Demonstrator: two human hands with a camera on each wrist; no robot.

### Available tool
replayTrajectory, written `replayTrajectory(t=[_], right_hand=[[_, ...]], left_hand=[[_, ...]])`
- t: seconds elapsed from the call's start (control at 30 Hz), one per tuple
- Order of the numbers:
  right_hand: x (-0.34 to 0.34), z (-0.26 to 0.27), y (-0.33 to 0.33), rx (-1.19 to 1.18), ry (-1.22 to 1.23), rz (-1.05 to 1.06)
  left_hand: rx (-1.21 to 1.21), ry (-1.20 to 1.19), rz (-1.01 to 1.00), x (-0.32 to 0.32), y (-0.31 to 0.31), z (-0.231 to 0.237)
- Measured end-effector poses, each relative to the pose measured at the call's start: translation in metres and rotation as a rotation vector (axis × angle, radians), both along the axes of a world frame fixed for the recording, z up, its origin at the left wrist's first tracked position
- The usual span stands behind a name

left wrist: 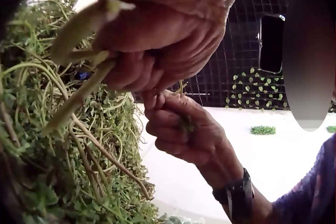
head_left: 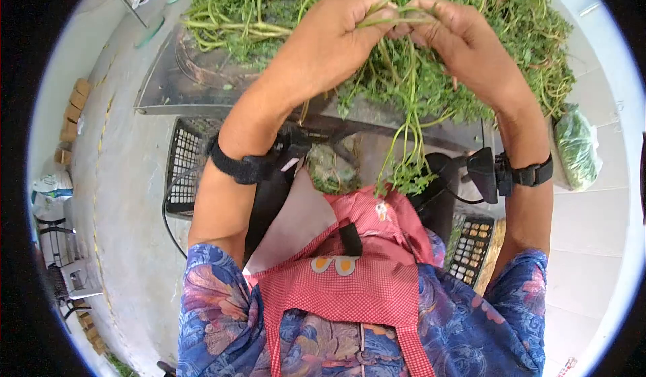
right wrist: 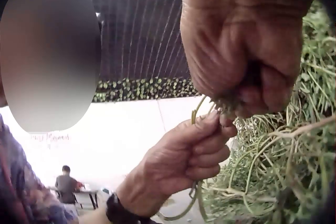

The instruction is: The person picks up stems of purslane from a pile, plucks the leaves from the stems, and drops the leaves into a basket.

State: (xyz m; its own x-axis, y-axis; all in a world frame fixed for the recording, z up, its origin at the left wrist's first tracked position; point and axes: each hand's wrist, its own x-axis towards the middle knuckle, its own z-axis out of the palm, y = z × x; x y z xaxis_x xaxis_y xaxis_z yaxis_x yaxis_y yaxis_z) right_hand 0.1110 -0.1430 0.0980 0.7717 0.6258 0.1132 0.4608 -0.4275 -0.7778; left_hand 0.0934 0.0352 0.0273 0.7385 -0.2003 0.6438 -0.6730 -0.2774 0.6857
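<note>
Both hands meet over a big heap of leafy green stems (head_left: 269, 0) on a dark metal table (head_left: 202, 101). My left hand (head_left: 340, 37) pinches green stems (head_left: 380, 21) between thumb and fingers; thick cut ends jut out past it in the left wrist view. My right hand (head_left: 461, 40) grips the same stems close beside the left, fingertips almost meeting. From between the hands a leafy sprig (head_left: 410, 148) hangs below the table edge toward the red checked apron (head_left: 363, 283). In the right wrist view, curled fingers hide part of the stems.
Black plastic crates (head_left: 180, 168) stand below the table on both sides, the right crate (head_left: 471, 246) partly hidden. A clear bag of greens (head_left: 577, 148) lies at the right. Brown blocks (head_left: 73, 118) line the far left floor. Another person (right wrist: 66, 184) sits at a distant table.
</note>
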Motion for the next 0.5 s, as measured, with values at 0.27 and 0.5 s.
replayTrajectory(t=[0.27,0.5], right_hand=[[0.006,-0.005,0.017,-0.456,-0.983,0.07],[-0.002,0.021,0.021,-0.287,-0.669,-0.058]], left_hand=[[0.092,0.09,0.163,-0.013,0.009,0.006],[-0.203,0.035,-0.058,-0.011,0.011,0.039]])
